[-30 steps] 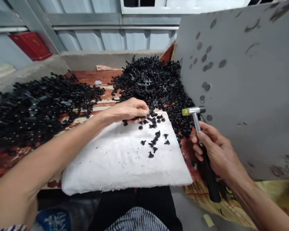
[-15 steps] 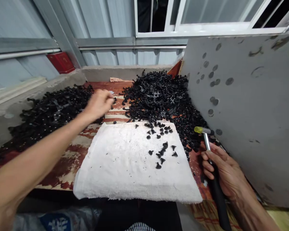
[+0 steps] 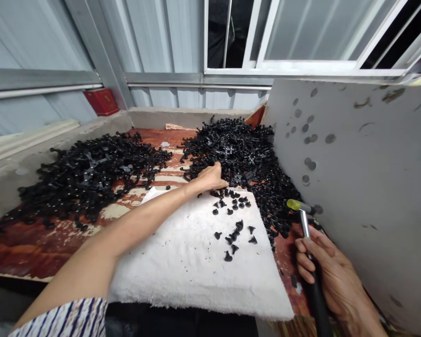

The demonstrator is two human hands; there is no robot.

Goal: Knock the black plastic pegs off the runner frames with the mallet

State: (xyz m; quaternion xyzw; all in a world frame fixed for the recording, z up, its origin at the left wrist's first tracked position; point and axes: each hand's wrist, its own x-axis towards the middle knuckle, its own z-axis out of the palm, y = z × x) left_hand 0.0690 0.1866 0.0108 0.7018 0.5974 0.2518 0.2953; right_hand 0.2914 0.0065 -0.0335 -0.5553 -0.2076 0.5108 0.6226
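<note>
My left hand [image 3: 210, 178] reaches across the white cloth [image 3: 161, 267] to the near edge of the right-hand pile of small black parts [image 3: 228, 145]. Its thumb stands apart from the bent fingers, whose tips are partly hidden among the parts; no held piece shows. In my right hand [image 3: 326, 267] is a small mallet [image 3: 304, 223] with a yellow face, a metal neck and a black handle. The mallet head points up, right of the cloth. Loose black mushroom-shaped pieces [image 3: 235, 234] lie scattered on the cloth's right half.
A second pile of black parts [image 3: 94, 168] covers the left side of the worn red table [image 3: 21, 255]. A grey spotted board [image 3: 358, 187] rises along the right. Behind are a corrugated wall, a sliding window [image 3: 308, 37] and a red box [image 3: 101, 102] on the ledge.
My left hand has moved right, from beside the left pile to the edge of the right pile. My right hand still holds the mallet in about the same place. The view has tilted upward slightly.
</note>
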